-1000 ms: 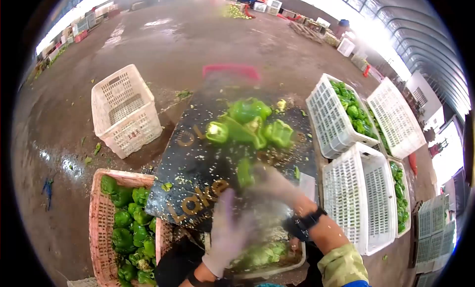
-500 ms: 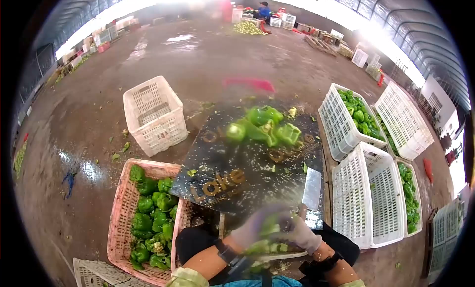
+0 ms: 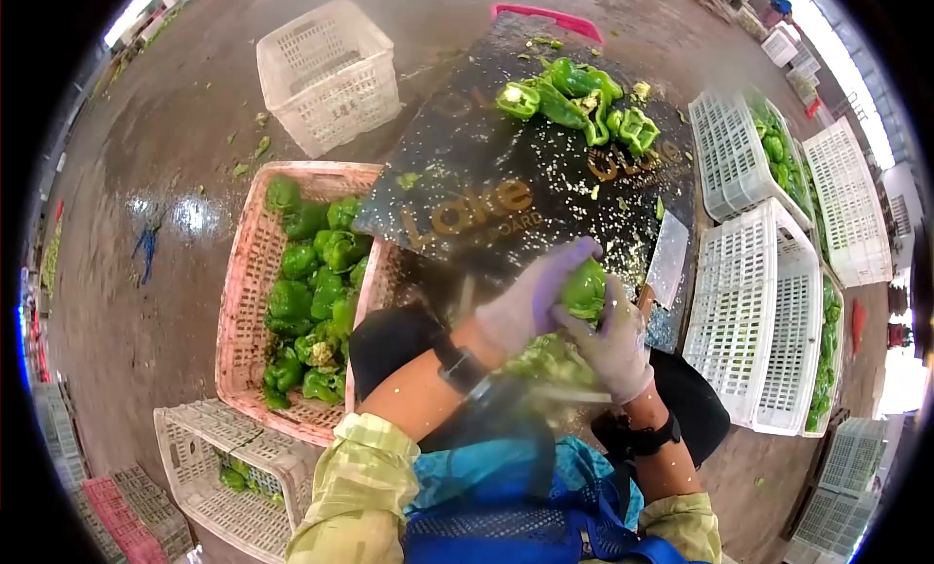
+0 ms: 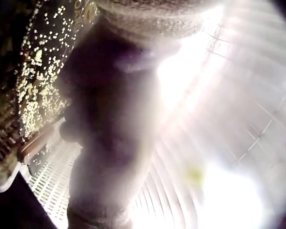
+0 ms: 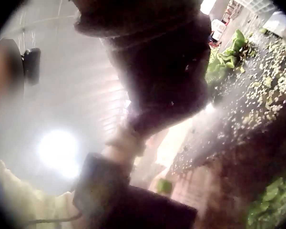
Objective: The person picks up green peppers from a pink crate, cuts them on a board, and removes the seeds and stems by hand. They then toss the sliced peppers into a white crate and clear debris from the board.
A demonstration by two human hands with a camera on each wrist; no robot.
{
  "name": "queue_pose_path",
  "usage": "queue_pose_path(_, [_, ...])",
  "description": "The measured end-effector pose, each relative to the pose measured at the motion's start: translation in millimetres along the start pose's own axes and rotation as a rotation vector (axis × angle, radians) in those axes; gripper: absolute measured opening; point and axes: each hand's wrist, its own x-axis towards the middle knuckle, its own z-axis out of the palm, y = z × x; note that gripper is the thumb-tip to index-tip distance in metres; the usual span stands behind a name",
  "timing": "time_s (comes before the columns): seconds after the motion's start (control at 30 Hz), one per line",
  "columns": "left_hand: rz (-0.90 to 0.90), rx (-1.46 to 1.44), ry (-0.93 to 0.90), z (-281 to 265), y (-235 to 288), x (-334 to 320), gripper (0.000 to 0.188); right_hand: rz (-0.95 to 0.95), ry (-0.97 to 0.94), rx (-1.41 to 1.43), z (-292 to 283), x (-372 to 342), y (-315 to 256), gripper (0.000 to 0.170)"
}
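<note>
A green bell pepper is held between both gloved hands at the board's near edge. My left hand grips its left side, while my right hand has fingers and thumb around its right side. Below them, green pepper pieces lie in a container between the knees. On the dark, seed-strewn board, several cut peppers are heaped toward the far end. Both wrist views show the hands backlit and dark: the left hand and the right hand, with the pepper hidden.
A cleaver lies at the board's right edge, handle toward me. To the left stands a pink crate of whole green peppers. A white crate stands beyond it. More white crates line the right side.
A second ago the right hand was over the board at a green piece; then both hands came together low over the container. Now they hold a pepper near the board's edge. The head view has tilted down.
</note>
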Motion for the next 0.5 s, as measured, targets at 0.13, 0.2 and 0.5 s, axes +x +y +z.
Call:
queue_pose_path(0.13, [-0.047, -0.031, -0.064, 19.5, 10.4, -15.3, 0.024, 0.104, -0.061, 0.218, -1.2, -1.0, -3.6, 0.028])
queue_pose_path(0.2, [-0.179, -0.033, 0.033, 24.5, 17.8, -13.3, 0.025, 0.128, -0.148, 0.34, -10.7, -1.7, -7.0, 0.028])
queue_pose_path(0.5, [-0.229, -0.077, -0.073, 30.7, 20.7, -15.3, 0.027, 0.258, -0.205, 0.703, -16.1, -4.9, 2.8, 0.039])
